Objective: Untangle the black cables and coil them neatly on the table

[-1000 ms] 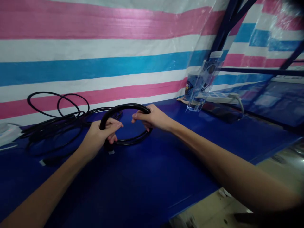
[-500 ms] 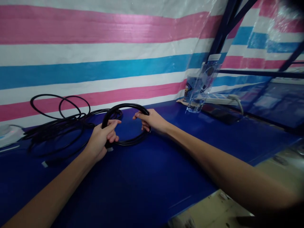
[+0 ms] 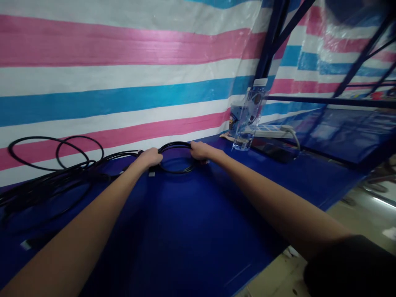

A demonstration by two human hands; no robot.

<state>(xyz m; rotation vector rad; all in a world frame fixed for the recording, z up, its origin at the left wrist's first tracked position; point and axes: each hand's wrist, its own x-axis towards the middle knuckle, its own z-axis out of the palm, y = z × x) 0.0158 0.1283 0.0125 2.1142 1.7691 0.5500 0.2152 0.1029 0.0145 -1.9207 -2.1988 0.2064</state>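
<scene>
A coiled black cable [image 3: 175, 144] forms a ring near the back of the blue table, low against its surface. My left hand [image 3: 151, 157] is closed around the ring's left side. On the opposite side my right hand [image 3: 200, 151] grips it, fingers partly hidden behind the cable and the hand itself. A connector with a pale metal end [image 3: 151, 174] pokes out just below my left hand. To the left lies a loose tangle of black cables [image 3: 62, 177], with another metal plug end [image 3: 26, 245] nearer the front.
At the back right stand a clear plastic bottle [image 3: 247, 119] and a patterned cup [image 3: 235, 117]. Behind a dark phone-like slab [image 3: 275, 152] lies a white power strip [image 3: 269, 131] with a plug in it. A striped sheet [image 3: 123, 99] hangs along the back; blue metal bars [image 3: 272, 45] frame the right.
Both hands have moved the coiled cable away from me, towards the back of the table, and lowered it. The camera view has turned slightly right.
</scene>
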